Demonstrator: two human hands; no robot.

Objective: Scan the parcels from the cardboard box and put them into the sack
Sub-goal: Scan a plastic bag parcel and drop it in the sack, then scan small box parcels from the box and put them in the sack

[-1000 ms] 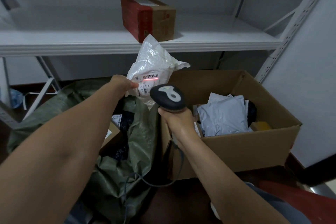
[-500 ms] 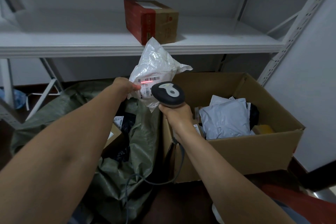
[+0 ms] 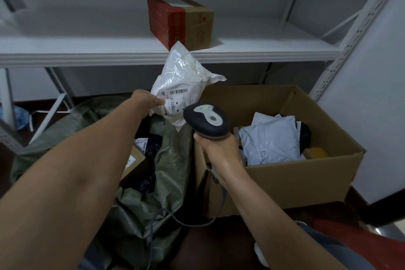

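Arms extended forward, left hand (image 3: 150, 101) pinching, right hand (image 3: 217, 149) gripping

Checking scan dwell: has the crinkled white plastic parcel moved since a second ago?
No. The white plastic parcel still overlaps the white metal shelf edge below the red-brown cardboard carton.

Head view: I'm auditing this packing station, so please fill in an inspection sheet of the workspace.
Surface: dark floor bears sack and box.
Job's things: white parcel held up facing scanner; grey parcels in box; brown parcel in sack.
Clutter: something blue far left, unclear.
Hands: left hand pinches parcel; right hand grips scanner.
Cables: cable loops down across sack.
Surroundings: white shelf with carton.
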